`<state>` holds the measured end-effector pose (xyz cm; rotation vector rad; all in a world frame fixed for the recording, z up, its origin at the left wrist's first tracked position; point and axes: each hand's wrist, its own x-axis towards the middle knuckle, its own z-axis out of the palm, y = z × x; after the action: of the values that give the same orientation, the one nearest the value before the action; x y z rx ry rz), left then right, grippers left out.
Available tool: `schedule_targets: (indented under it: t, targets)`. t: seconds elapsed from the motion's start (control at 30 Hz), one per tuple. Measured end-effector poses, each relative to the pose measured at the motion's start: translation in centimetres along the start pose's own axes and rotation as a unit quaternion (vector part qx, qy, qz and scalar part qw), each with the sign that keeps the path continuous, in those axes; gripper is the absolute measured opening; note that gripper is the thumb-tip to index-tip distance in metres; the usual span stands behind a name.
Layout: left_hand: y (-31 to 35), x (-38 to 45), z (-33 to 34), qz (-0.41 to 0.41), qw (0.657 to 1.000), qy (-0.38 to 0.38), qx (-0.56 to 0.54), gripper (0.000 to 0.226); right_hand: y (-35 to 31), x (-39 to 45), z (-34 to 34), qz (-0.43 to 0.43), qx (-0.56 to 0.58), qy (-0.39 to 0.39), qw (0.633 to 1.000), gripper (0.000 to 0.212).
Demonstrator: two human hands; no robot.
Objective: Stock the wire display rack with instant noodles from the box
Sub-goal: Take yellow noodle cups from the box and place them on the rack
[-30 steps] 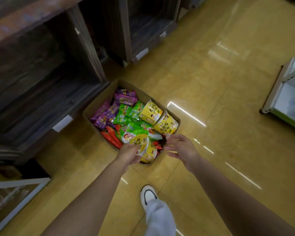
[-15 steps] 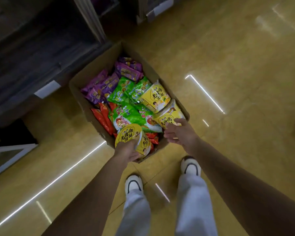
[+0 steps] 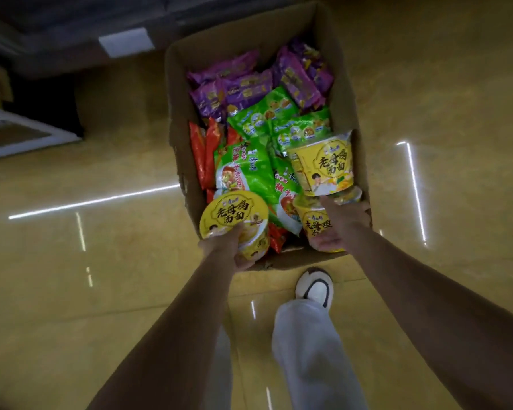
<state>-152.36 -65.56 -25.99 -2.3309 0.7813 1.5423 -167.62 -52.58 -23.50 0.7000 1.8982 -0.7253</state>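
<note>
1. Left hand (image 3: 231, 250): fingers curled under a yellow noodle cup (image 3: 234, 221), held at the box's near-left corner.
2. Box (image 3: 178, 113) on the floor; packets (image 3: 249, 173) fill it; a third cup (image 3: 323, 167) lies by its right wall.
3. Right hand (image 3: 342, 223): fingers wrap a second cup (image 3: 316, 224) at the near-right corner.
4. Advice: lift both cups straight up, lids level, clearing the rim; rack not identifiable.
</note>
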Motion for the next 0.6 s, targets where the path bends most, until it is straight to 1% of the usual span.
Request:
schedule_targets:
  t: [0.07,0.13,0.23,0.33,0.4,0.6]
  targets:
    - [-0.6,-0.5,0.4,0.021,0.999,0.014,-0.025,0.074,-0.4,-0.3,-0.2,-0.003,-0.023,-0.008,1.0,0.058]
    - [-1.3,-0.8,0.6,0.047,0.998,0.014,-0.033,0.071,-0.4,-0.7,-0.3,0.009,0.002,-0.043,0.999,0.061]
    - [-2.5,-1.5,0.5,0.073,0.996,-0.039,-0.045,0.069,0.8,-0.7,-1.0,0.02,0.06,-0.115,0.991,0.066]
    - [-3.2,-3.3,-0.3,0.087,0.991,-0.082,-0.062,0.069,2.2,-1.3,-2.8,-0.019,0.107,-0.133,0.985,0.047]
    - [-3.6,-5.0,-1.1,0.105,0.986,-0.114,-0.068,0.068,3.0,-2.7,-4.0,-0.046,0.126,-0.137,0.982,0.041]
    - [-5.3,-11.8,-5.5,0.18,0.959,-0.193,-0.102,0.048,4.8,-9.4,-6.5,-0.139,0.19,-0.179,0.955,0.047]
